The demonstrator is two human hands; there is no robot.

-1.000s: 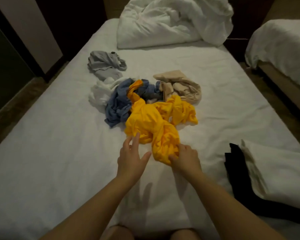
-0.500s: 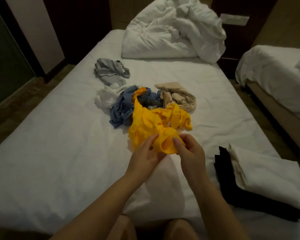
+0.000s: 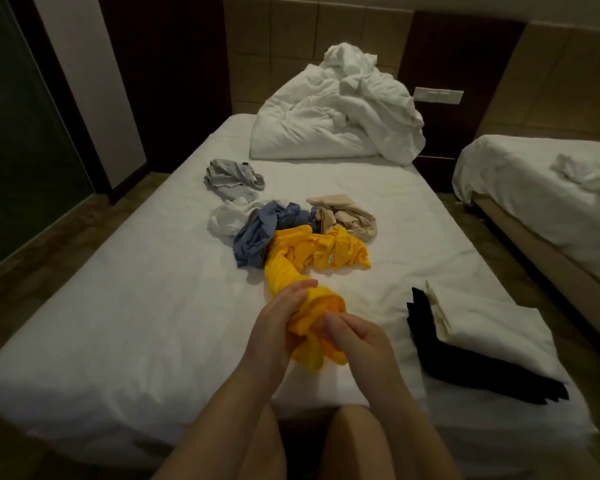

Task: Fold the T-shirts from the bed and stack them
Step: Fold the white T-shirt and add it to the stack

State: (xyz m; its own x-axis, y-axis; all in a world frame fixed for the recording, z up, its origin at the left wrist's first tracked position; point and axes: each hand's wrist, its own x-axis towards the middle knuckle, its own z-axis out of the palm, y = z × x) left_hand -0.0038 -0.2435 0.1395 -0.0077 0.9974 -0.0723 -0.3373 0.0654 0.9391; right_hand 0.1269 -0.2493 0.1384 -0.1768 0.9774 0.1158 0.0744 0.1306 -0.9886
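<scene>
A crumpled yellow T-shirt stretches from the pile toward me across the white bed. My left hand grips its near end from the left, and my right hand pinches the same bunched end from the right, lifted a little off the sheet. Behind it lie a blue T-shirt, a white T-shirt, a beige T-shirt and, farther back, a grey T-shirt, all crumpled. At the right sits a folded stack: a white T-shirt over a black T-shirt.
A rumpled white duvet is heaped at the head of the bed. A second bed stands to the right across a narrow floor gap. A dark wall and glass panel run along the left. My knees show at the bed's near edge.
Both hands took hold of the yellow T-shirt's near end and drew it toward me, lifting it off the sheet and pulling it out of the pile. My view tilted upward.
</scene>
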